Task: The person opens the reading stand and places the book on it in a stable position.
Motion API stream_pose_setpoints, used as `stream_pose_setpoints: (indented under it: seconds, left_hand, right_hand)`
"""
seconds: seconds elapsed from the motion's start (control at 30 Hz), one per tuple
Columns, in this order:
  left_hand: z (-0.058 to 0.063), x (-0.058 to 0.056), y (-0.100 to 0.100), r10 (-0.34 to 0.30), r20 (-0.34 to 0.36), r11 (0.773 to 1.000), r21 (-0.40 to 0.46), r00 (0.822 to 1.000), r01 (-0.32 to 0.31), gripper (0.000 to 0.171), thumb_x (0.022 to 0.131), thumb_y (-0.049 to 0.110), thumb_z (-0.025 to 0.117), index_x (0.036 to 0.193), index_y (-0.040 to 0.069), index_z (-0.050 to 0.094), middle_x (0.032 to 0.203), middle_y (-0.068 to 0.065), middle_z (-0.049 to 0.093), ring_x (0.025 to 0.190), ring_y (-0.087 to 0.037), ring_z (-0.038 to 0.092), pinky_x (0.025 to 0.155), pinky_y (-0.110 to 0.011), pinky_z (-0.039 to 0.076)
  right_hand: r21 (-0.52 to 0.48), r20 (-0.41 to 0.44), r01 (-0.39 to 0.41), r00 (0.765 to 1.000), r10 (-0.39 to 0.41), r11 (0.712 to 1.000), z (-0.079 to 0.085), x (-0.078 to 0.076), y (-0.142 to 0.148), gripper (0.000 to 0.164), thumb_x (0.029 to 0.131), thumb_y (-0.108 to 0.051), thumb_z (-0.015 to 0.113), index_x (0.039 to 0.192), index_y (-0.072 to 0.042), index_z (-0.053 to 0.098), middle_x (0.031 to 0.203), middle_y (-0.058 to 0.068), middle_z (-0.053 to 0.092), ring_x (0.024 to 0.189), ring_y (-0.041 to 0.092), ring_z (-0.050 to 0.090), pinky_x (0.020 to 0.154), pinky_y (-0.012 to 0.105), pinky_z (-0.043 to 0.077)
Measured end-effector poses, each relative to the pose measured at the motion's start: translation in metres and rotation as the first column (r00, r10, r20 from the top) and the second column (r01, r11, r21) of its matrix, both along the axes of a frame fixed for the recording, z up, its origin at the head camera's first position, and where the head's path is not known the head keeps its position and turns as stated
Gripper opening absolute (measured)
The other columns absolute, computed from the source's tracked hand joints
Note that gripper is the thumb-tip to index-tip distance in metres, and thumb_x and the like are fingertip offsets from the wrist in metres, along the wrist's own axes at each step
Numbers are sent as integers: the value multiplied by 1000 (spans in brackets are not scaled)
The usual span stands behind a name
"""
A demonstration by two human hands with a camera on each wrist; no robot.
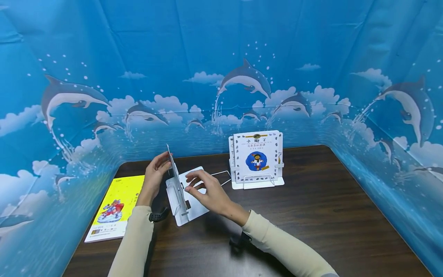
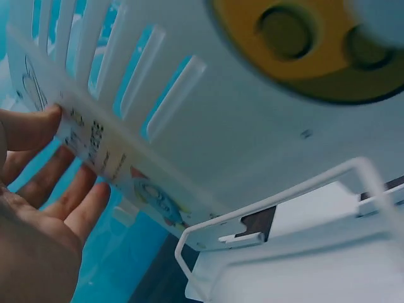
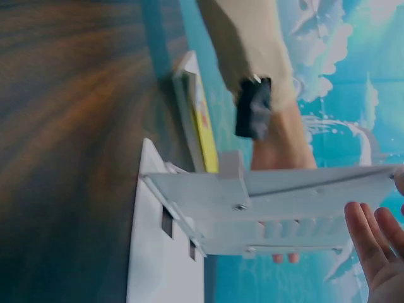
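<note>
A white folding book stand (image 1: 198, 206) sits left of the table's middle, its panel (image 2: 252, 139) tilted up from the base. Slots and part of a yellow cartoon print show on the panel in the left wrist view. My left hand (image 1: 154, 175) holds the panel's upper side edge, thumb on one face and fingers behind. My right hand (image 1: 211, 194) hovers over the base on the panel's other side, fingers loosely bent, with nothing seen between them. In the right wrist view the right hand's fingers (image 3: 372, 246) are close to the panel; contact is unclear.
A yellow-covered book (image 1: 119, 204) lies at the table's left edge. Another white book stand (image 1: 257, 185) stands at the back right, bearing a white picture book (image 1: 257, 154). A wire loop (image 1: 225, 172) reaches from the near stand toward it. A blue dolphin curtain (image 1: 221, 46) surrounds the dark table (image 1: 311, 215).
</note>
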State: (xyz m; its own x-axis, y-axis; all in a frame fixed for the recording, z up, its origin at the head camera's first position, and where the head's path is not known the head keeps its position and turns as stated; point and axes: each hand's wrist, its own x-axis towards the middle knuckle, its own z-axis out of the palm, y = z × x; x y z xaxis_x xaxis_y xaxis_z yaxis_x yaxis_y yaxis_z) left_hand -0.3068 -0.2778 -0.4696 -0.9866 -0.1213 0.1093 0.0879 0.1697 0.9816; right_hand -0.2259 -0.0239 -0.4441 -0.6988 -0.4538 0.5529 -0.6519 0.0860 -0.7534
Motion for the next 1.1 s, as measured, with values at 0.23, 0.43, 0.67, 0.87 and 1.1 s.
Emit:
stream_pose_setpoints:
  seconds: [0.23, 0.43, 0.67, 0.87, 1.1]
  left_hand:
    - [2, 36, 13, 4, -53, 996, -93, 999, -8, 53, 107, 17, 65, 157, 8, 50, 161, -15, 53, 152, -36, 47, 126, -50, 38]
    - [9, 73, 22, -114, -136, 984, -154, 984, 93, 56, 103, 8, 68, 155, 5, 48, 160, -17, 45, 151, -43, 44, 114, -19, 45]
    - [14, 100, 35, -252, -161, 940, -274, 954, 203, 94, 90, 10, 82, 166, 14, 28, 173, -13, 22, 156, -42, 28, 119, -59, 43]
    - [11, 105, 43, -204, -186, 935, -328, 961, 134, 106, 82, 10, 90, 166, 14, 25, 170, -14, 24, 153, -39, 32, 112, -66, 47]
    - [11, 103, 39, -186, -212, 940, -321, 959, 112, 90, 83, 0, 86, 158, 8, 37, 160, -17, 36, 148, -39, 41, 107, -49, 52]
  right_hand:
    - [34, -34, -88, 995, 89, 996, 6, -3, 1, 37, 107, -12, 65, 144, -10, 65, 134, 11, 63, 106, 20, 72, 90, 22, 61]
    - [48, -30, -123, 992, 124, 991, 4, -4, 0, 34, 109, -12, 60, 142, -10, 68, 132, 9, 62, 109, 17, 71, 92, 20, 60]
    - [54, -29, -109, 993, 110, 993, 6, -5, 0, 32, 108, -11, 61, 140, -8, 68, 133, 9, 64, 110, 20, 72, 93, 21, 60]
    - [72, -41, -116, 992, 119, 991, 7, -5, -2, 33, 108, -12, 62, 141, -8, 67, 135, 9, 66, 119, 31, 70, 93, 21, 60]
    - [93, -3, -94, 996, 94, 991, 7, -18, -4, 37, 108, -15, 64, 144, -8, 64, 137, 10, 68, 113, 25, 73, 90, 23, 61]
